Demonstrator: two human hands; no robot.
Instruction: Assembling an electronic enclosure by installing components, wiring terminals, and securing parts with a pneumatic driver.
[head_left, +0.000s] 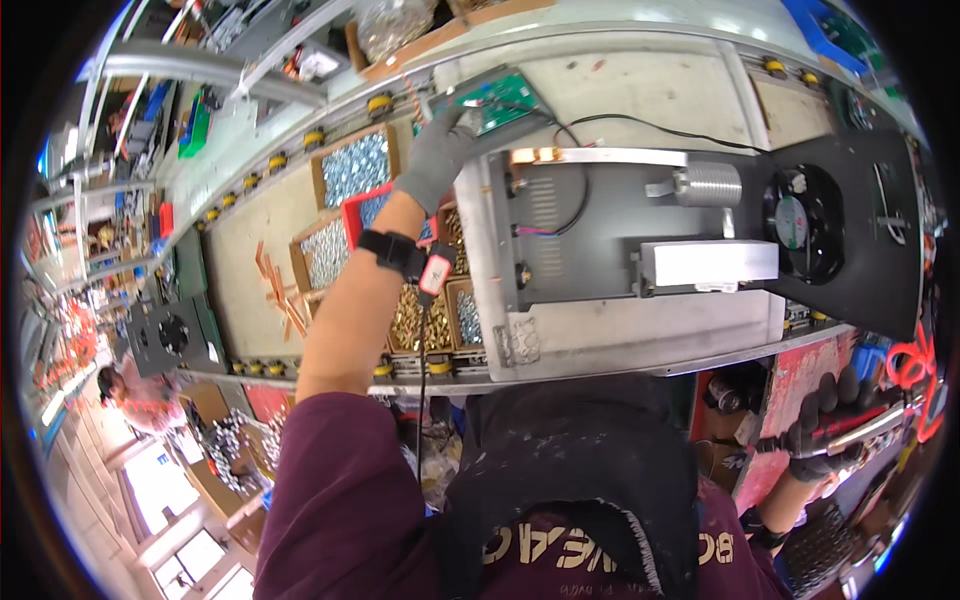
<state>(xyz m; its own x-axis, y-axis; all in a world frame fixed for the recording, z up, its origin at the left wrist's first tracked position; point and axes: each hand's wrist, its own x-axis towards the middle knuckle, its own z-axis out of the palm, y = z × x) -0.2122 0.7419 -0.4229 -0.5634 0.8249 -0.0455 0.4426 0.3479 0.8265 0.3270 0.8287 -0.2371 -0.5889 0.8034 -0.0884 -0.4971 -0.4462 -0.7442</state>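
Observation:
My left hand [440, 155], in a grey glove, reaches to the far side of the line, at the left edge of a green circuit board [508, 100]. Its fingers are drawn together beside the end of a black cable [655, 131]; what they pinch is hidden. Low at the right, my right hand [822, 425], in a dark glove, is closed round a red and silver power screwdriver [865, 428], away from the work. Between them lies an open black metal case [610, 225] with a silver cylinder [708, 186], a white box-shaped part [712, 263] and a round fan [795, 220].
The case rests on a pale board [640, 335]. Left of it stand cardboard boxes of screws [355, 170], brass-coloured fittings [420, 320] and a red bin [352, 218]. Copper strips [275, 285] lie farther left. A red coiled hose [912, 360] hangs right. Another person [140, 395] is far left.

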